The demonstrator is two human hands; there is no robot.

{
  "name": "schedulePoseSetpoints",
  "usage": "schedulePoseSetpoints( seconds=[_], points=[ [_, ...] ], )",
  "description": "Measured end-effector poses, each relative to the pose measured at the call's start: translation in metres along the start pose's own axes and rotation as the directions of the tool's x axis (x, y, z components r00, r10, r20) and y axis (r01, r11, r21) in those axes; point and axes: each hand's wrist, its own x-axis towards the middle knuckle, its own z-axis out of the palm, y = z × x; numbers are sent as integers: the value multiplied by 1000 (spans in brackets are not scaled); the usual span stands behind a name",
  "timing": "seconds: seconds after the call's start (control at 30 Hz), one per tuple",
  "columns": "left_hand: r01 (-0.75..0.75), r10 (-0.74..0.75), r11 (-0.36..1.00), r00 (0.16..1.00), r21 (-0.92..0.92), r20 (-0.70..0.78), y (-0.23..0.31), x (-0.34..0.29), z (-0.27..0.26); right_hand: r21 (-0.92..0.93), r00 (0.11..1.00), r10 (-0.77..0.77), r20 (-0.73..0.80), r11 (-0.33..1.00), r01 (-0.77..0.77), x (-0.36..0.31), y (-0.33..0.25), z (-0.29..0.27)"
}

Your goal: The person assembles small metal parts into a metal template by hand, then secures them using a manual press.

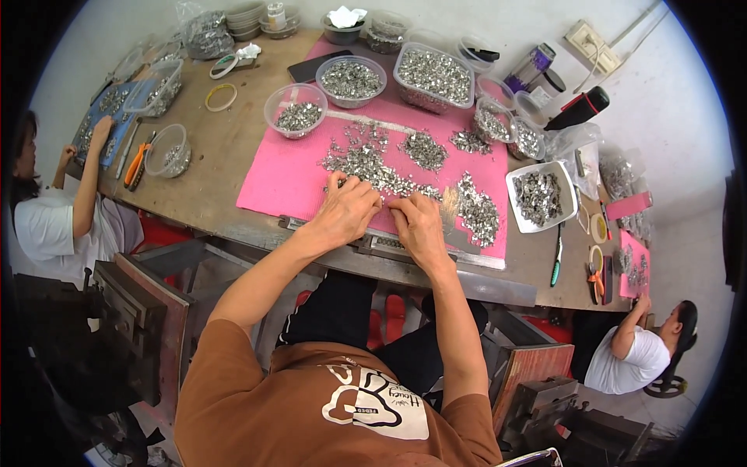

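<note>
Small shiny metal pieces [366, 163] lie in a loose heap on a pink ribbed mat [268, 183]. My left hand [348, 208] is at the near edge of the heap, its fingers bent and closed at the tips among the pieces. Close beside it, my right hand [422, 226] is also closed, thumb and fingers together over the pieces. Whatever either hand pinches is too small or hidden. Below both hands, a metal strip with a slotted holder [385, 244] runs along the mat's front edge. Separate piles [477, 210] of similar pieces lie to the right and behind.
Behind the heap stand tubs of metal pieces: a round tub [296, 117], another bowl [350, 81] and a rectangular tub [434, 75]. A white tray [541, 196] and green-handled tool [557, 257] are at right. Orange-handled pliers [137, 165] lie left. People sit at both sides.
</note>
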Motion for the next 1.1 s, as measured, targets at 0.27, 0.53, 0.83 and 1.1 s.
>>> schedulePoseSetpoints(
  seconds=[0.27,0.53,0.83,1.1],
  points=[
    [24,-44,992,986,-127,-161,38,-8,3,-31,996,-7,91,999,10,5,13,-4],
    [-75,64,981,996,-176,-68,63,-15,19,139,988,135,80,980,-145,-41,1,-53],
    [-85,81,985,996,-150,-32,66,-16,25,-64,1000,-6,15,998,7,-65,-18,-53],
    [-47,47,999,999,-9,-19,34,32,19,-26,992,103,-77,994,-105,-49,5,-56]
  ],
)
